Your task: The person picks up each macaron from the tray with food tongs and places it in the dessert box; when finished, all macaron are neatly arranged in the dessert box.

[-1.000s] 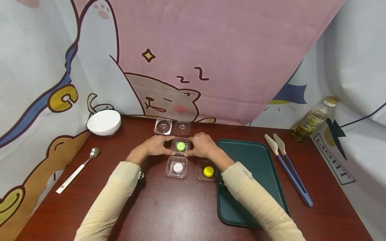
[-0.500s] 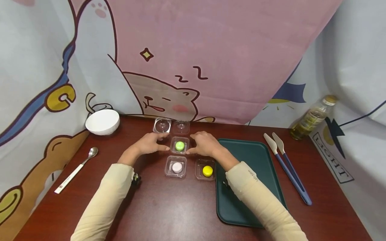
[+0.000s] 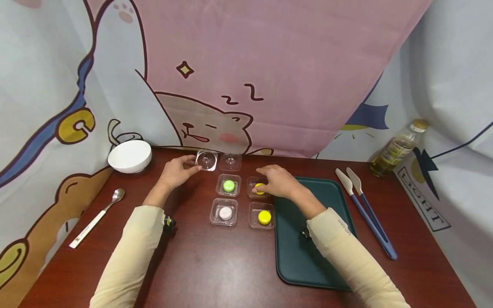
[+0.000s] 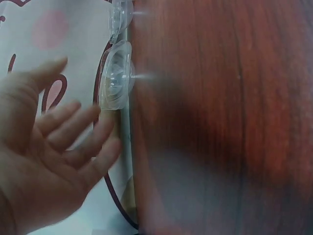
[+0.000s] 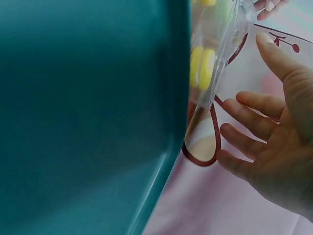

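My left hand (image 3: 177, 172) reaches beside a clear plastic lid (image 3: 206, 160) at the table's back; in the left wrist view its fingers are spread and apart from the lid (image 4: 116, 78). Over a clear box (image 3: 252, 181) with a yellow macaron (image 3: 259, 188) hovers my right hand (image 3: 281, 183), partly covering it. Its fingers look loosely spread in the right wrist view, holding nothing. A green macaron (image 3: 229, 185) sits in the box left of that one. In front stand two more open boxes, with a pale pink macaron (image 3: 225, 213) and a yellow macaron (image 3: 264, 217).
A second clear lid (image 3: 231, 161) lies beside the first. The dark green tray (image 3: 300, 256) is under my right forearm, with blue-handled tongs (image 3: 369, 218) and an oil bottle (image 3: 398, 149) beyond. At left are a white bowl (image 3: 130, 157) and a spoon (image 3: 96, 220).
Both hands have come away from the box with the green macaron. My left hand has moved left and back to the lid; my right hand has moved right, uncovering the back right box.
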Demonstrator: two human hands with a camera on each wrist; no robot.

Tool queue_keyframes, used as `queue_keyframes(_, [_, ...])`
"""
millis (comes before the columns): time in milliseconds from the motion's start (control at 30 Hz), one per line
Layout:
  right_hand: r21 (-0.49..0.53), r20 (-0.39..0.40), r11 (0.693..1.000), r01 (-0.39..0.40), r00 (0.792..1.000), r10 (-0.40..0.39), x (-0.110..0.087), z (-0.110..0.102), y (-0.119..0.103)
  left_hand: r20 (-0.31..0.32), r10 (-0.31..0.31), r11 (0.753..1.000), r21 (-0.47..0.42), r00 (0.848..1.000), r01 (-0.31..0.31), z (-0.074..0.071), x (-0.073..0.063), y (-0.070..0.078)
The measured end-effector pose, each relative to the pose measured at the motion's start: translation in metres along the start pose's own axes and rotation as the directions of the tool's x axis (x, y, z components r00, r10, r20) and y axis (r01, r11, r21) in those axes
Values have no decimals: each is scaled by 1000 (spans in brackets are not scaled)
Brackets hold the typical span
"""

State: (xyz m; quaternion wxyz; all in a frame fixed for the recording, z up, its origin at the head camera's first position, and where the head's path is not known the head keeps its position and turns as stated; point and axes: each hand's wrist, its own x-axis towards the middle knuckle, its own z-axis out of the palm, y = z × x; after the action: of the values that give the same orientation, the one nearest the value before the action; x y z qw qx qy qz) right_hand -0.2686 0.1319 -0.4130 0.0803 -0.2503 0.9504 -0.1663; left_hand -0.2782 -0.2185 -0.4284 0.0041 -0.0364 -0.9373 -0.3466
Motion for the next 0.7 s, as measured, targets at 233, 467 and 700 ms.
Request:
queue_keyframes(233, [-51,12,998,35,999,-34,-12,-4,11,-40,-128,992,-15,991,127,-1,8,-8])
queue_keyframes(467, [-60,54,998,19,998,-16,-19,1,18,29,-253,910,-332,967,248,7,14,-9])
queue_keyframes(700, [-60,60,998,14,998,-11,-20,7,23,86,-303,816,-491,949,305,14,18,-10])
